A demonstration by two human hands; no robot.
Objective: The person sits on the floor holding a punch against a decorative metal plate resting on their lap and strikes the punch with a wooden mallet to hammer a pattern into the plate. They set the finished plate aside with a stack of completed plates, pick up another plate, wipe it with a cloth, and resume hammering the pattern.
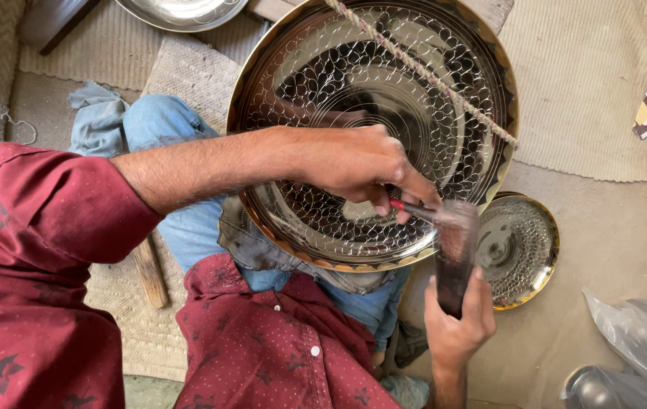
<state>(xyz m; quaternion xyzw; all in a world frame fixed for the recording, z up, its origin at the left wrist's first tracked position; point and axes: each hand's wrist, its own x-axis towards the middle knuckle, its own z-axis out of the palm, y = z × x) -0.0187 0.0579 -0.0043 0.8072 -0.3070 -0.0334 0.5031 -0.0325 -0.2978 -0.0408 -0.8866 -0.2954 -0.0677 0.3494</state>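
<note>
A large shiny metal plate (338, 83) with a hammered scale pattern and a golden scalloped rim rests tilted on my lap. My left hand (353, 163) reaches across it from the left and pinches a thin red-handled punch (408, 207) near the plate's lower right rim. My right hand (456, 322) comes up from below and grips a dark hammer (453, 257), blurred by motion, with its head close to the punch's end. A braided cord (444, 87) runs diagonally over the plate.
A smaller patterned plate (524, 250) lies on the floor to the right. Another metal dish (179, 11) sits at the top edge. A clear plastic bag (637, 344) holding a dark round object is at the lower right. A wooden stick (149, 273) lies on woven mats.
</note>
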